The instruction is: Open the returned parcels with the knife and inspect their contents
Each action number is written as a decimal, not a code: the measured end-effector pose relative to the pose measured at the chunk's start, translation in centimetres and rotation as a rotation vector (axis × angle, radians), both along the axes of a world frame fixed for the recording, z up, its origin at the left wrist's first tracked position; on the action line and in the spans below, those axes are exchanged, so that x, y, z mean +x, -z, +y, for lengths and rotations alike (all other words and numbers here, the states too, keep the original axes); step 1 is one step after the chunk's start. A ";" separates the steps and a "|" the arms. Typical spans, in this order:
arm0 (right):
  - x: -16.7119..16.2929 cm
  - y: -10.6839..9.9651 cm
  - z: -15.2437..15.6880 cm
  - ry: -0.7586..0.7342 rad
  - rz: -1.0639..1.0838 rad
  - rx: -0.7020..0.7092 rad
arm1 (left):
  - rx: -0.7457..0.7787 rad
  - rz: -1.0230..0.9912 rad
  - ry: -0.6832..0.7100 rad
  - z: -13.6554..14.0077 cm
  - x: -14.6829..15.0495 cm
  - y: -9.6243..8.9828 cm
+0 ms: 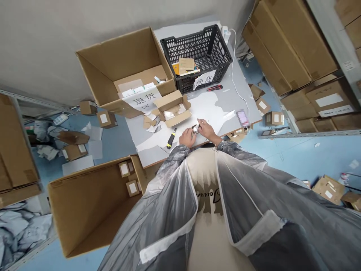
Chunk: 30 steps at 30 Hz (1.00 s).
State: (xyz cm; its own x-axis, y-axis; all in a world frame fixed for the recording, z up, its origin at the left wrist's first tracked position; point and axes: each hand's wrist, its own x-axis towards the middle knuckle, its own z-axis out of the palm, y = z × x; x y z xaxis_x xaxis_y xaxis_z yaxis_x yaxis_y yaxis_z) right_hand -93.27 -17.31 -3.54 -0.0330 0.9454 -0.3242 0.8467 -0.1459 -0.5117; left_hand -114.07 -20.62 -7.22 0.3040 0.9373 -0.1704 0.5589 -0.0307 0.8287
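Note:
Close to the table's near edge, my left hand (187, 138) and my right hand (206, 130) meet around a small, shiny silvery object (195, 129). Fingers of both hands are closed on it, and its kind is too small to tell. A yellow-and-black utility knife (171, 138) lies just left of my left hand. Beyond the hands stands an open small cardboard box (175, 117) with white crumpled material inside. Torn cardboard and paper scraps (152, 123) lie beside that box.
At the back of the table (158, 152) stand a large carton (124, 45) and a black plastic crate (197, 41). A red-and-black tool (214, 88) and a phone (242, 118) on a cable lie to the right. Another big carton (93, 210) sits at lower left.

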 end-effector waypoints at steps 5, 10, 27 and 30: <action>0.3 -0.2 1.5 0.028 0.053 0.068 | -0.084 0.027 -0.017 -0.1 1.2 0.6; 0.5 -1.3 1.8 -0.036 0.037 0.112 | -0.108 -0.052 -0.045 0.2 1.7 2.3; 0.4 -6.7 1.6 -0.095 0.247 0.086 | -0.098 -0.184 -0.137 1.6 3.3 3.7; 0.7 -8.9 1.5 -0.020 0.392 0.123 | -0.095 -0.189 -0.157 1.7 3.0 3.6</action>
